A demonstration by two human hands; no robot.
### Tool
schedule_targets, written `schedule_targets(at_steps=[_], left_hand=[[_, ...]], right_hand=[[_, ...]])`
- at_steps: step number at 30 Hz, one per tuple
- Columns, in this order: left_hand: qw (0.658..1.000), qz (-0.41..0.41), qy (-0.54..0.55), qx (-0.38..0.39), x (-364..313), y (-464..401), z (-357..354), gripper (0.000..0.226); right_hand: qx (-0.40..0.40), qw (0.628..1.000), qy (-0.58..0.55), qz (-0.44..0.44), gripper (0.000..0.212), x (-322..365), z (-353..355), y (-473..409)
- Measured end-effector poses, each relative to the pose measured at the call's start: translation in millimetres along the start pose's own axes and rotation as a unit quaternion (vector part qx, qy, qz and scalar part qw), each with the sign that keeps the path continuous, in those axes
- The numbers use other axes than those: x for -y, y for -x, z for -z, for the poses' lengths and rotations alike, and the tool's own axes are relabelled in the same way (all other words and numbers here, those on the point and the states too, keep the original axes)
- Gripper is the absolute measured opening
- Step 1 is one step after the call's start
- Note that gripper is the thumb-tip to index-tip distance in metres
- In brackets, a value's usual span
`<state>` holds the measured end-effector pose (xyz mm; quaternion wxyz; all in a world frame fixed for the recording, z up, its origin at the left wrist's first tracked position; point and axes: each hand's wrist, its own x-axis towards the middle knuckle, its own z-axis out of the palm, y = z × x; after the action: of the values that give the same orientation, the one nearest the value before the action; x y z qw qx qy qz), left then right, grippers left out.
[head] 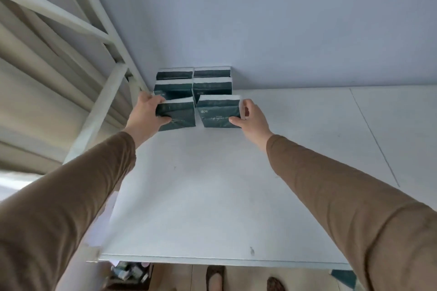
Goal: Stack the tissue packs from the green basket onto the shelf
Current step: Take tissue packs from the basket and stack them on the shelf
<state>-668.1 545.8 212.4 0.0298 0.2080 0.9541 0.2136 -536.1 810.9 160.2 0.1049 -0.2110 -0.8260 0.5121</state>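
Two tissue packs in hand, one each. Left pack (177, 114) gripped at its outer end by the left hand (147, 113), thumb across the front face, fingers over the top. Right pack (220, 111) pinched at its outer end by the right hand (251, 118). Both sit on the shelf (212, 184) just in front of the stacked packs (192, 84), which stand two wide and two high against the wall (260, 19). Outer-end grips look chosen so the packs can slide together and back flush against the stack. Packs: dark green wrap, pale lettering, white top edge, boxy but soft. Left pack slightly tilted. White frame (99, 111) left of the stack. Basket not in view.
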Motion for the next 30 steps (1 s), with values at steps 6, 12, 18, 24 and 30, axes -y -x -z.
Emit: schedule_targets(at_steps=[6,12,18,24,30], left_hand=[[0.998,-0.042,0.016,-0.033,17,-38,-9,0.051],[0.996,-0.061,-0.006,-0.061,27,-40,-15,0.046],[0.973,-0.149,-0.147,-0.102,1,-19,-20,0.069],[0.95,-0.294,-0.102,-0.029,-106,27,-62,0.054],[0.914,-0.398,-0.062,0.056,-259,117,-133,0.044]], right_hand=[[-0.056,0.997,0.004,-0.048,0.039,4,-32,-25],[-0.109,0.991,-0.003,-0.074,0.04,16,-56,-27],[-0.106,0.992,0.02,-0.068,0.054,13,-30,3],[-0.138,0.978,0.154,-0.028,0.043,-12,64,91],[-0.172,0.95,0.252,-0.063,0.043,-68,183,226]])
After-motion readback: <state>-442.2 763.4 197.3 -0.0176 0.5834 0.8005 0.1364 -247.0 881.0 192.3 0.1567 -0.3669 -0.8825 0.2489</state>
